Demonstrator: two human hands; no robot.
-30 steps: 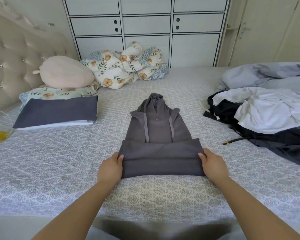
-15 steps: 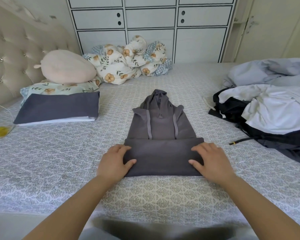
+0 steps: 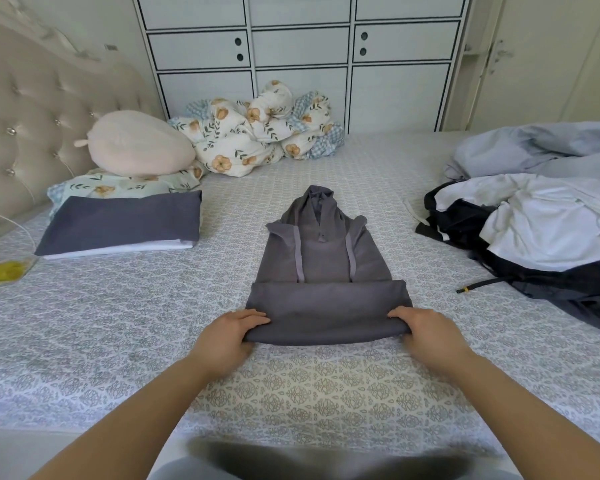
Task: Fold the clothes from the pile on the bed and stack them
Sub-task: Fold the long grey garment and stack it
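A grey hoodie (image 3: 326,265) lies in the middle of the bed, sleeves tucked in, its bottom part folded up over the body and its hood pointing away from me. My left hand (image 3: 227,336) grips the near left corner of the folded edge, thumb on top and fingers under it. My right hand (image 3: 426,332) grips the near right corner the same way. The near edge is raised slightly off the sheet. A heap of unfolded clothes (image 3: 541,216), white, black and pale blue, lies at the right. A folded stack (image 3: 122,223), dark blue on white, sits at the left.
A pink plush cushion (image 3: 136,143) rests on floral bedding behind the folded stack. A bundled floral quilt (image 3: 260,133) lies at the far side by white cabinets (image 3: 302,46). A tufted headboard (image 3: 25,109) is at the left, a yellow item (image 3: 0,271) at the left edge.
My hands lay flat on top of the folded part half a second ago; now both have slid to its near corners and grip them, lifting the near edge a little.
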